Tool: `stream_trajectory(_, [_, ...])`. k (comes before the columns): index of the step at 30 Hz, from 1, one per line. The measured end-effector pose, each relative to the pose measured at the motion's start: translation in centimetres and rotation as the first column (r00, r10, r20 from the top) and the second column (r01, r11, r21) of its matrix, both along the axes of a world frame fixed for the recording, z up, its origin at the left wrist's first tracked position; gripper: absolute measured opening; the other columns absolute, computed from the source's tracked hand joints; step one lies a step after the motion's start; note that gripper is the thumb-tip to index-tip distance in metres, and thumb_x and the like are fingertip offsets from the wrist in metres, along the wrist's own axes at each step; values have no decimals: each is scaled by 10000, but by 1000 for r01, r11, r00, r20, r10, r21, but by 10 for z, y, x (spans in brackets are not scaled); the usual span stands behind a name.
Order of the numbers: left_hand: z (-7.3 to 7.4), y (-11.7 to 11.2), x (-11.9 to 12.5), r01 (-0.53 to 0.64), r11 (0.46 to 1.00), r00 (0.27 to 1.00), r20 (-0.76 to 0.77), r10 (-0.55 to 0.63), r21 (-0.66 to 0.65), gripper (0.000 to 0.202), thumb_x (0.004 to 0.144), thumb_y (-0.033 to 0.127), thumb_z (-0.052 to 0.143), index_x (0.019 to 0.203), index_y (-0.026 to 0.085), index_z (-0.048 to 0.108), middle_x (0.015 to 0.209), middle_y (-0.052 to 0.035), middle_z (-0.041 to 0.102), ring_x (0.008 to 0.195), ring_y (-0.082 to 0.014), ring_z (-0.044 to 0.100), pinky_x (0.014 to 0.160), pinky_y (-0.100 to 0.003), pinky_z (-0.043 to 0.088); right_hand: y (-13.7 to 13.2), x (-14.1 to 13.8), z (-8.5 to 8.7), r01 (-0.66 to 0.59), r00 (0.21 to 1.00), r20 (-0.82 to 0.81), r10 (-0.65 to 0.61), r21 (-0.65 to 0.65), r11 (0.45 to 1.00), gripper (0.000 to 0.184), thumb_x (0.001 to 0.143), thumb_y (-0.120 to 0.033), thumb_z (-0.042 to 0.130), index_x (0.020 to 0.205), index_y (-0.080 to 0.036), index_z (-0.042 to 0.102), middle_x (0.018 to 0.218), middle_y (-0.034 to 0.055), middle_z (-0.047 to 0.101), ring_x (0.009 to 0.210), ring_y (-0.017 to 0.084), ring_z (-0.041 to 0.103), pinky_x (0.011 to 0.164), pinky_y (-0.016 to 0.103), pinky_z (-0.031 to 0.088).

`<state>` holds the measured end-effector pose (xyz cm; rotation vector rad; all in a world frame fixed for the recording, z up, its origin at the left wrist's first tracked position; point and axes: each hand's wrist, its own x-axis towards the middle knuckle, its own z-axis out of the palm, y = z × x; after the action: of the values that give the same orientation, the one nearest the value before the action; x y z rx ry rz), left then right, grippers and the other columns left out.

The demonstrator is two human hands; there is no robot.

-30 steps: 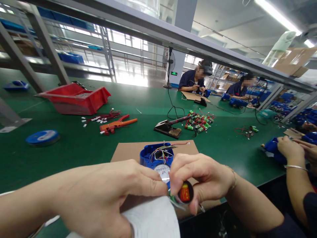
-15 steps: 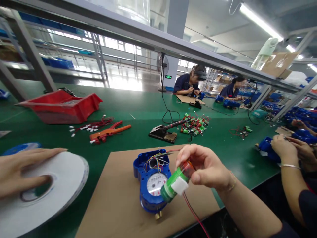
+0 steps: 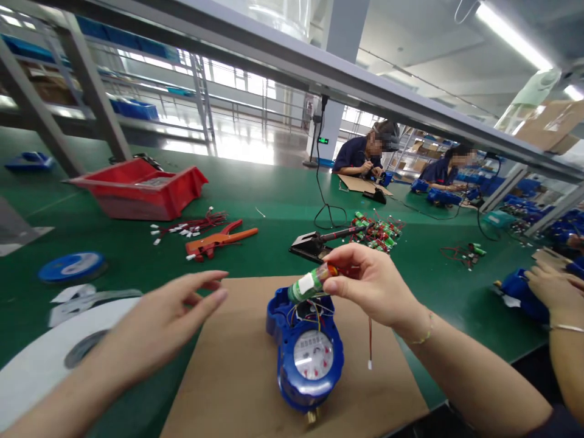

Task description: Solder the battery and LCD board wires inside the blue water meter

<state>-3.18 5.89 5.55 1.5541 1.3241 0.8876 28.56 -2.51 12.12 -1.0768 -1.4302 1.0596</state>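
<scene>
My right hand (image 3: 371, 283) grips a green battery (image 3: 305, 286) by its reddish end. A white pad sticks to the battery's side, and a thin wire with a small white plug hangs below my hand. The battery is tilted over the open upper compartment of a blue water meter (image 3: 305, 389), where coloured wires show. The meter lies on a brown cardboard sheet (image 3: 228, 365), its round dial facing up. My left hand (image 3: 173, 316) is open, fingers stretched toward the meter and holding nothing. Beneath the left forearm lies a large white roll of tape (image 3: 41, 371).
Behind the cardboard are a soldering iron in its stand (image 3: 305, 244), a pile of green batteries (image 3: 381, 231), orange-handled pliers (image 3: 219, 242), white-plugged wires (image 3: 187, 230) and a red bin (image 3: 146, 198). A blue roll (image 3: 70, 266) sits left. A co-worker's hands (image 3: 554, 286) are at right.
My left hand has left the white roll and moved right toward the meter. My right hand has brought the battery from over the dial up to the meter's wired compartment. The view has shifted left.
</scene>
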Motion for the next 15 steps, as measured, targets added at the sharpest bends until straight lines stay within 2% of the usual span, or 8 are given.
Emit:
stream_trajectory(1, [-7,-14,20,43,996,997,68,-38,-77,630,679,543,849,1185,206,688,1284,-92,639,1231,-403,511,1140,-539,305,8,-5,-2,12,997,73,-12,-6,1000,391,680,-418,872,931,-195,672,900,27,738,822,156,687,762,290,551])
stream_trajectory(3, [-23,-37,55,143,957,963,257,-77,-250,689,832,665,637,1328,190,576,1288,-132,644,1198,-364,575,1039,-504,460,21,-14,-6,28,973,228,-23,-18,999,394,673,-445,864,909,-188,682,893,29,735,803,165,673,731,299,531])
stream_trajectory(5, [-39,-51,76,236,901,906,417,-68,-364,651,931,650,483,1383,182,511,1237,-145,676,1155,-327,624,1003,-480,504,30,-21,-9,20,931,365,-1,-47,999,344,697,-425,844,895,-186,695,865,22,733,765,161,663,686,291,508])
stream_trajectory(9, [-56,-54,84,361,824,789,614,-22,-436,540,963,556,512,1347,179,541,1225,-140,685,1136,-314,639,997,-464,521,35,-33,-9,25,813,580,55,-129,991,249,727,-381,808,893,-214,726,845,1,743,775,168,675,680,288,475])
stream_trajectory(12, [-60,-51,81,396,805,733,680,12,-441,492,955,490,588,1358,213,536,1268,-109,669,1135,-296,640,1003,-439,524,35,-40,-7,92,713,699,51,-166,982,251,709,-421,816,881,-253,743,869,-14,747,822,176,680,663,280,437])
stream_trajectory(15, [-63,-51,81,423,792,696,717,27,-440,490,941,450,637,1358,213,537,1274,-105,664,1108,-296,654,999,-442,532,36,-45,-9,95,662,744,85,-196,976,258,716,-442,813,889,-263,746,882,-6,742,828,180,673,664,280,428])
